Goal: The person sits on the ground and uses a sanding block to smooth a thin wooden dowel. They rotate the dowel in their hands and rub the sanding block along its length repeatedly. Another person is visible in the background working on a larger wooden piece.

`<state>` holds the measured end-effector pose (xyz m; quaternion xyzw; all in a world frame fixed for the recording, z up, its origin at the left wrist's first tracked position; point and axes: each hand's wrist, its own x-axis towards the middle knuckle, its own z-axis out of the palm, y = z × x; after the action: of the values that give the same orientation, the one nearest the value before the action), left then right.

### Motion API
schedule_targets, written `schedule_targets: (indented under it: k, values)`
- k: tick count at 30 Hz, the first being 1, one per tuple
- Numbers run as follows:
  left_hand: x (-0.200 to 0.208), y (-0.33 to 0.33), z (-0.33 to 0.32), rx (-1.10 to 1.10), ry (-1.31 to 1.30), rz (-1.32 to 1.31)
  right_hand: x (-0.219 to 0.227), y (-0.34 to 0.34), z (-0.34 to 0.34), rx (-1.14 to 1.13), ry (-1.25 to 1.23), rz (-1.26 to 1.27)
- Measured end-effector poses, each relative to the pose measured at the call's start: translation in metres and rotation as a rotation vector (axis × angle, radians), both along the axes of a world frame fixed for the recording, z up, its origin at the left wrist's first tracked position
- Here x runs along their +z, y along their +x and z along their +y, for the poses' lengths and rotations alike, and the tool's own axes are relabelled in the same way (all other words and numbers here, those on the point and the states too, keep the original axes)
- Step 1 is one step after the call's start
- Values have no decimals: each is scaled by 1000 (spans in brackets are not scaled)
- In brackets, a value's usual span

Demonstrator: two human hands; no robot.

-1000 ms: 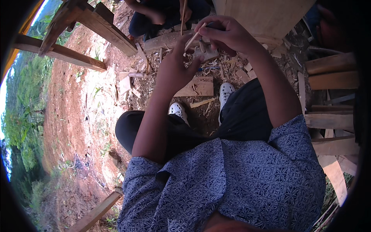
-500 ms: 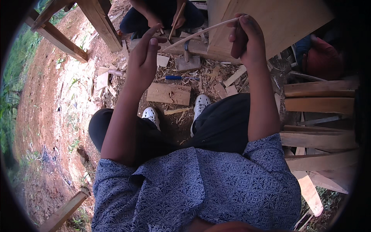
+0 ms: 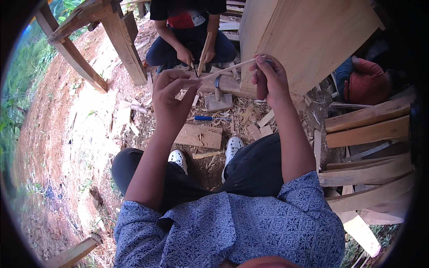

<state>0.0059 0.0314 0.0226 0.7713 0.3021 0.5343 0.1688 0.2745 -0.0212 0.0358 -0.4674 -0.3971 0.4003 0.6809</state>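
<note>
The person's right hand (image 3: 273,82) pinches one end of a thin pale wooden stick (image 3: 228,69) between thumb and fingertips; whether its curled lower fingers hold anything else, one cannot tell. The left hand (image 3: 170,96) closes thumb and forefinger narrowly on the other end. Half a second ago that hand stands open beside the tip — now the stick is held at both ends, spanning the gap between the hands, its left end lower and nearer.

Beyond the left fingertips, a co-worker's hand (image 3: 184,55) grips a slim dark tool beside an upright flat strip of pale wood (image 3: 205,51). Below the stick, a hand tool with a curved dark metal head and wooden handle (image 3: 217,91) rests at a small grey-brown block (image 3: 219,102). Nearer lie a blue-handled slender tool (image 3: 203,118) and a flat rectangular wooden board (image 3: 199,136) — wood shavings all around. A large pale wooden panel (image 3: 308,35) stands far right.
</note>
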Motion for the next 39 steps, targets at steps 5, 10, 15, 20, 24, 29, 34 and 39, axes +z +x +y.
schedule_targets:
  k: [5,10,15,20,24,29,34,39]
  values:
    - [6,4,0,-56,-13,168,-12,0,1,51,-26,-54]
    - [-4,0,-3,-80,-125,289,-14,-4,6,41,-61,-47]
    - [1,-5,9,68,33,-113,-24,-5,4,6,-75,-68]
    - [-33,-11,15,-146,-916,-753,-21,-20,4,-97,-17,17]
    - [-39,1,0,-447,-1235,-486,-18,-39,-3,-156,28,53]
    - [-18,21,-12,-525,-1135,-441,-35,-79,-13,-2,92,-112]
    - [-24,8,9,-599,-1118,-760,-52,-94,-15,110,261,-529]
    - [-14,-7,14,-483,-1036,-705,-14,-62,-17,410,-29,-464]
